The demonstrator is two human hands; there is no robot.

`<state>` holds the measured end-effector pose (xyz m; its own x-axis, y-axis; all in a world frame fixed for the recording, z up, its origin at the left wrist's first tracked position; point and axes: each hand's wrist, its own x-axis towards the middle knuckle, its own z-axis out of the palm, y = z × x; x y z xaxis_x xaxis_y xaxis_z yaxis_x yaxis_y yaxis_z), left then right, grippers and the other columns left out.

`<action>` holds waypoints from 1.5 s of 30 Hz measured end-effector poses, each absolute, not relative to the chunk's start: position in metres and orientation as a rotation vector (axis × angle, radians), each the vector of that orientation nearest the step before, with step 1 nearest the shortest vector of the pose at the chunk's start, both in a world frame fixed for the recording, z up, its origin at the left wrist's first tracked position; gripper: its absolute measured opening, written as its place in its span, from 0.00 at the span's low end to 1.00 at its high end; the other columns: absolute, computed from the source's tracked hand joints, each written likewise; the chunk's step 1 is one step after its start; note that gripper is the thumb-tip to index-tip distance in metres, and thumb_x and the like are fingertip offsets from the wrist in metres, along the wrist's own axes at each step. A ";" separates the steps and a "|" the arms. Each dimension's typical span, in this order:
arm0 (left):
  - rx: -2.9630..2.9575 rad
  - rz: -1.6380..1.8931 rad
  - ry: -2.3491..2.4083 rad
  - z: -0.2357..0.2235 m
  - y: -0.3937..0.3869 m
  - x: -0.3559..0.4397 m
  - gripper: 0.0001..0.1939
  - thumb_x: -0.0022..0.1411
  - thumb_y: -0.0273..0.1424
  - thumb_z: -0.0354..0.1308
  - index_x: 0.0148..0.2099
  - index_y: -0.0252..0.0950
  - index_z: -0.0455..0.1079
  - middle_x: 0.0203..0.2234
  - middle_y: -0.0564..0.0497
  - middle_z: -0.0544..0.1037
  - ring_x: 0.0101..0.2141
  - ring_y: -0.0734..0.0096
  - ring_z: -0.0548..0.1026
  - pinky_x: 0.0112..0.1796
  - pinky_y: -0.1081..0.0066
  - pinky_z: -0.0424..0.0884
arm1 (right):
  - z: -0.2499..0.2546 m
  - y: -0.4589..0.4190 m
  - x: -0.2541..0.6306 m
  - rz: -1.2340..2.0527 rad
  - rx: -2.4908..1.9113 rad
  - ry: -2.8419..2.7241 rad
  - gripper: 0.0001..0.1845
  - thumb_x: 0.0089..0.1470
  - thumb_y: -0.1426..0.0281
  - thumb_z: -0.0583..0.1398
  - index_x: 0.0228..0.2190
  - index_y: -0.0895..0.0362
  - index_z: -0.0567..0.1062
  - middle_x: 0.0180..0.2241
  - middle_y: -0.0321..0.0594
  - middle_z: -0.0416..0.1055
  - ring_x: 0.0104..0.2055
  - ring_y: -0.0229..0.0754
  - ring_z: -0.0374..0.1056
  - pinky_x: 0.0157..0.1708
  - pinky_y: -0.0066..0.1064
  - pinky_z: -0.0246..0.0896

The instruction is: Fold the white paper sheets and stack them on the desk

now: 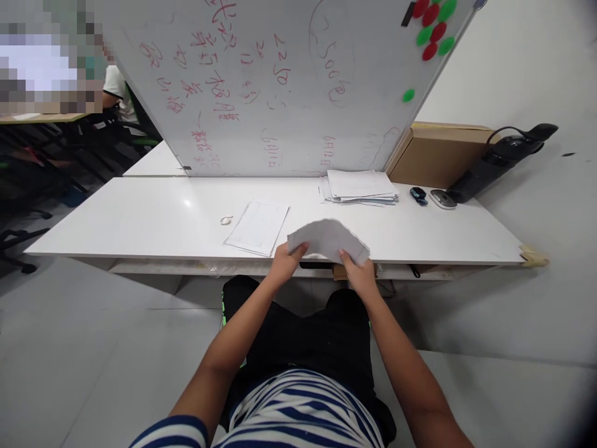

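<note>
Head view: a white rectangular whiteboard (289, 118) bears red handwriting running down its face; "2250" and a circled number ending in "500" can be read, while other characters are too faint to tell. Red and green round magnets (431, 32) cluster at its upper right. The left hand (285, 264) and right hand (358, 270) each pinch, thumb uppermost, one end of a bowed white paper sheet (326, 239) over the front edge of the white table (153, 218). Flat white sheets (259, 229) lie just left; behind stands a white paper stack (361, 186), near a brown cardboard box (431, 155), a black bottle (487, 163) and a grey mouse (442, 199).
</note>
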<state>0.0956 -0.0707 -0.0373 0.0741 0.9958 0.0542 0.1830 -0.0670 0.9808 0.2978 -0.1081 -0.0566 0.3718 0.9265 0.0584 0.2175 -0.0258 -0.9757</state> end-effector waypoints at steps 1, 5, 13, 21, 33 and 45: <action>1.457 1.057 1.199 -0.033 -0.075 0.095 0.22 0.57 0.47 0.59 0.44 0.34 0.75 0.39 0.46 0.79 0.43 0.55 0.75 0.42 0.63 0.70 | -0.062 -0.119 0.303 0.796 -1.530 -1.039 0.24 0.47 0.57 0.64 0.42 0.61 0.76 0.45 0.47 0.75 0.54 0.51 0.66 0.55 0.40 0.58; 1.625 0.965 0.984 -0.016 -0.073 0.100 0.26 0.67 0.49 0.42 0.53 0.38 0.70 0.47 0.46 0.76 0.47 0.61 0.73 0.45 0.64 0.69 | -0.096 -0.167 0.327 0.866 -1.572 -0.665 0.28 0.42 0.60 0.68 0.45 0.60 0.75 0.47 0.48 0.74 0.53 0.51 0.68 0.54 0.39 0.62; 2.256 0.533 1.668 -0.031 0.008 0.139 0.25 0.64 0.46 0.50 0.55 0.35 0.66 0.60 0.40 0.62 0.62 0.48 0.53 0.57 0.54 0.53 | -0.121 -0.229 0.346 0.962 -1.467 -0.239 0.30 0.37 0.66 0.70 0.46 0.59 0.75 0.47 0.42 0.74 0.53 0.47 0.68 0.53 0.35 0.64; 2.412 0.483 1.437 -0.042 0.007 0.143 0.18 0.64 0.40 0.52 0.53 0.37 0.66 0.47 0.45 0.75 0.48 0.58 0.70 0.48 0.64 0.62 | -0.094 -0.227 0.373 1.172 -1.504 -0.308 0.29 0.40 0.66 0.70 0.46 0.61 0.74 0.46 0.46 0.75 0.48 0.50 0.72 0.45 0.34 0.71; 2.586 0.630 1.194 -0.055 -0.010 0.129 0.16 0.65 0.33 0.52 0.54 0.38 0.65 0.41 0.47 0.74 0.43 0.60 0.71 0.42 0.65 0.65 | -0.076 -0.196 0.395 1.328 -1.692 -0.478 0.22 0.41 0.67 0.68 0.38 0.65 0.76 0.30 0.48 0.78 0.25 0.45 0.72 0.17 0.30 0.65; 2.538 0.667 1.144 -0.052 -0.016 0.126 0.21 0.64 0.40 0.52 0.57 0.38 0.64 0.45 0.46 0.74 0.45 0.60 0.69 0.45 0.64 0.64 | -0.055 -0.177 0.388 1.273 -1.801 -0.571 0.14 0.43 0.70 0.67 0.34 0.63 0.76 0.37 0.51 0.78 0.34 0.50 0.75 0.29 0.32 0.71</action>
<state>0.1260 -0.0155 -0.0519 0.5802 0.7592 0.2951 0.6308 -0.6480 0.4268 0.3881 -0.1765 -0.0546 0.3810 0.7516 -0.5384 -0.0981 -0.5462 -0.8319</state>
